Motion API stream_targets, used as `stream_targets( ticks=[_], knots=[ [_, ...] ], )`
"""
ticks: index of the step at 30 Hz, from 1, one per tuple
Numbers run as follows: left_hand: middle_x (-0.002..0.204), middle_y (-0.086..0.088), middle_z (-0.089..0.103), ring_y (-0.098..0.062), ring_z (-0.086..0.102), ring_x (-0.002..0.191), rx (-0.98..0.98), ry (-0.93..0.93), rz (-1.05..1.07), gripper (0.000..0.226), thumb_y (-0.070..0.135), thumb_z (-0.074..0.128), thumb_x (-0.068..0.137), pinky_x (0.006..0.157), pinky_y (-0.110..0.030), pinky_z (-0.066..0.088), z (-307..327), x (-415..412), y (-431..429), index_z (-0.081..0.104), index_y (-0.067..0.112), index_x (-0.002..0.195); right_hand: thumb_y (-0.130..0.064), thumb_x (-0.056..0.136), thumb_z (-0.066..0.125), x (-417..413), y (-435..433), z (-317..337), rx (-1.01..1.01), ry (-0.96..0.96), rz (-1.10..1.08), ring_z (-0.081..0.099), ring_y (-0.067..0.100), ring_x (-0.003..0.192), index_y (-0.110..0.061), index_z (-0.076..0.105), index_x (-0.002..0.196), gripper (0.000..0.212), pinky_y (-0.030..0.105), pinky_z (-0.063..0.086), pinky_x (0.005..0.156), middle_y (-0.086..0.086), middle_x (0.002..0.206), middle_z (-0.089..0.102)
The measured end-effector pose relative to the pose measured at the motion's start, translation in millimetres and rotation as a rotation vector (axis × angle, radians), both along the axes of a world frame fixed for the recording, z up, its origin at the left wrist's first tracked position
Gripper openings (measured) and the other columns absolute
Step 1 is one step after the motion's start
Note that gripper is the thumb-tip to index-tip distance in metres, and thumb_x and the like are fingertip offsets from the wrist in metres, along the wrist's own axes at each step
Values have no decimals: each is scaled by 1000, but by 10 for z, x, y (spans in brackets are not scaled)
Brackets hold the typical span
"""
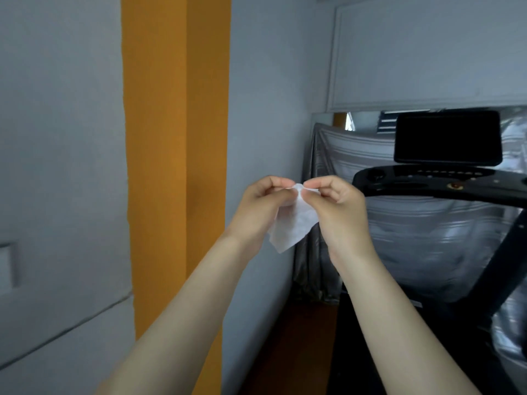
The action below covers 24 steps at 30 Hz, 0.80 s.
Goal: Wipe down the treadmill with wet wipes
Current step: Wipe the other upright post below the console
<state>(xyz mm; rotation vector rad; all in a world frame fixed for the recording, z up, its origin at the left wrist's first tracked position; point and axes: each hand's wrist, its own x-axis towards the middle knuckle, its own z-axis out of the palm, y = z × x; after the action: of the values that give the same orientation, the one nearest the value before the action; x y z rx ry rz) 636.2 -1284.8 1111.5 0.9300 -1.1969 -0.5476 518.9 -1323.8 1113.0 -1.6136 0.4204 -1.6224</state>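
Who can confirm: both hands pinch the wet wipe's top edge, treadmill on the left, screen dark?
One slip: the head view shows the treadmill on the right, not the left. The rest holds: the left hand and right hand both pinch the wet wipe at its top edge, and the screen is dark.

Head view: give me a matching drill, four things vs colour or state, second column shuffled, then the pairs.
Column 1:
1 wet wipe
2 treadmill screen
3 wall stripe
4 draped sheet

Column 2:
A orange
B black, blank
C silver-grey, hanging in folds
D white, pinched by left hand and right hand

Pairs: 1-D; 2-B; 3-A; 4-C
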Motion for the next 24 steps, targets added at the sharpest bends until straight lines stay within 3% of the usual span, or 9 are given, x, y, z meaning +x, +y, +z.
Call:
stream_targets(
  ticks=[9,14,19,24],
  knots=[
    [89,-11,63,-23,58,91,-211,-37,-60,11,19,68,77,88,-35,39,654,503,-290,66,15,87,8,84,63,451,-245,644,-43,-65,12,58,7,67,-16,63,75,25,9,43,63,4,75,64],
    [80,0,64,-16,58,82,-283,-28,-115,7,12,68,83,78,-28,41,844,610,-366,66,18,84,8,86,62,535,-266,870,-30,-107,93,57,1,57,-12,62,77,22,8,42,57,5,71,63],
    [75,3,62,-7,59,72,-373,-13,-153,10,5,59,90,68,-20,44,974,639,-406,63,14,87,6,86,63,557,-294,1012,-33,-131,143,59,6,62,-11,64,79,19,9,44,57,7,75,65],
    [73,2,62,-11,58,72,-471,15,-116,8,5,63,89,67,-23,44,1133,606,-453,63,13,89,5,86,64,604,-327,1204,-21,-171,182,61,12,68,-11,65,81,17,13,47,60,7,77,66]
  ],
)
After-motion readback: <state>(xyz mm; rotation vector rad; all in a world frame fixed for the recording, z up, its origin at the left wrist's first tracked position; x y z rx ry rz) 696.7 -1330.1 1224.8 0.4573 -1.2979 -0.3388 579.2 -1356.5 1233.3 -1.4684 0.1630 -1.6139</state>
